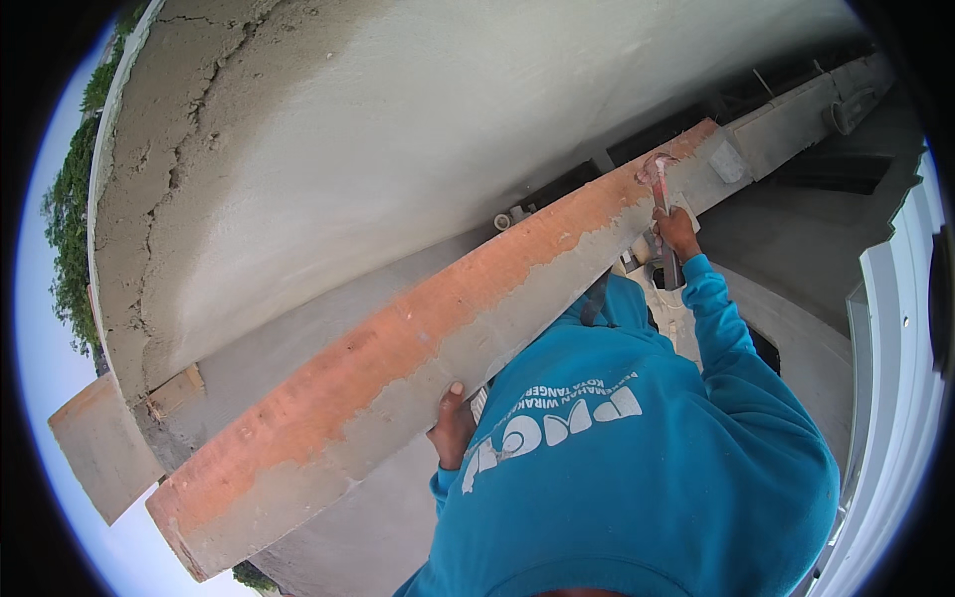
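A long wooden plank runs slantwise across the head view, orange-red along its far side and coated with grey cement along its near side. My left hand grips the plank's near edge, thumb on top and fingers hidden underneath. At the plank's far right part, my right hand is closed round the handle of a hammer. The hammer's head lies over the plank's surface, where the orange area meets the grey; whether it touches the wood I cannot tell.
Beyond the plank rises a plastered wall, with a rough, cracked cement band at its left. A shorter board juts out at the lower left. A second plank continues at the right, near white corrugated sheeting.
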Available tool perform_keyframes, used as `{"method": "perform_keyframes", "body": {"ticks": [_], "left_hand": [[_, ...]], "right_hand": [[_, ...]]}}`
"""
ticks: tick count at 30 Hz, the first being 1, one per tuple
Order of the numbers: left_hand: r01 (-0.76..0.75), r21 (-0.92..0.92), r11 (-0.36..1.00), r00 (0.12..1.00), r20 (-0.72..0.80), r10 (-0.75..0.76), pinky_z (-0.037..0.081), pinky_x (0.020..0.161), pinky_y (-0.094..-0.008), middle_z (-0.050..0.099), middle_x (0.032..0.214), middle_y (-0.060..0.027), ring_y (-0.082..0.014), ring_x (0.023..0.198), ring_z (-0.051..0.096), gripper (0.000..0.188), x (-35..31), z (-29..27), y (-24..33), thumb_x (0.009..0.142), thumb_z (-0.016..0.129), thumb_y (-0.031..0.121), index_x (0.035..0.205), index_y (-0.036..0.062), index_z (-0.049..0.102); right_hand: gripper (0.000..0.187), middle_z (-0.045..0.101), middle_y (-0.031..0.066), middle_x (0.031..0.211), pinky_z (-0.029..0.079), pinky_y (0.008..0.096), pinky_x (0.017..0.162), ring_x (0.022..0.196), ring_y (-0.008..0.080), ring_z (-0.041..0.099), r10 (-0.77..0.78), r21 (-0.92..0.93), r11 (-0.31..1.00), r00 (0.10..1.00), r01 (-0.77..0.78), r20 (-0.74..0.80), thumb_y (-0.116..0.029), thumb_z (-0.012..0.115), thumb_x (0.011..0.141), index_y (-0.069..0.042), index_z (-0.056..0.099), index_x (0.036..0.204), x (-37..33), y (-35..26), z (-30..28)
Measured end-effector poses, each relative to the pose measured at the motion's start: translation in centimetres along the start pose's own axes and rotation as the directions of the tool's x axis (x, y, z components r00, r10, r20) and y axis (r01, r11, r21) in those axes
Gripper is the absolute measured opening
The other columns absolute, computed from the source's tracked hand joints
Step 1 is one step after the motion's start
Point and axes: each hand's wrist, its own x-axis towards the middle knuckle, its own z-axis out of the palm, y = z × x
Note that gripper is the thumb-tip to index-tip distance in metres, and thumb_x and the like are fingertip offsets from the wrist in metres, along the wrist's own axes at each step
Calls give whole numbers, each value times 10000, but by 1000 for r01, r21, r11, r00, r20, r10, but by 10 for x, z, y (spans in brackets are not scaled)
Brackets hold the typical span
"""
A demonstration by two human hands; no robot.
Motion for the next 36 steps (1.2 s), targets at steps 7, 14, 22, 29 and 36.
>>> {"method": "perform_keyframes", "body": {"ticks": [7,14,22,29,36], "left_hand": [[13,-113,994,1000,-13,-15,521,893,-452,531,1260,-164,-311,1134,560,635,6,-10,3,802,689,99,1369,31,412],[64,247,967,997,36,-75,493,833,-341,616,1127,-107,-220,988,590,407,-6,-31,17,877,669,182,1215,-19,565],[-87,330,940,985,169,31,405,1029,-404,585,1261,-171,-297,1189,528,483,-19,-32,6,927,624,200,1338,-15,492],[-122,233,965,989,111,98,497,898,-365,619,1176,-128,-236,1052,590,405,10,-27,35,918,631,189,1260,-15,550],[-36,190,981,999,12,34,534,831,-350,636,1049,-106,-208,993,608,266,7,-10,44,890,647,137,1100,-25,624]], "right_hand": [[495,618,137,839,550,329,581,682,212,628,70,343,939,964,23,-256,-307,729,843,84,529,1072,53,32,3],[1158,170,246,1519,535,514,942,1143,377,558,286,703,676,958,-221,26,-516,757,797,9,11,1510,86,87,2],[909,561,167,1309,539,271,736,967,221,683,247,770,570,954,-286,172,-542,659,873,82,301,1429,74,85,26],[458,637,108,978,573,310,704,840,214,650,246,756,555,937,-346,249,-301,607,932,41,493,1215,106,80,77],[203,571,92,883,576,353,630,718,251,583,426,582,698,895,-418,132,-143,598,862,17,548,977,60,41,117]]}}
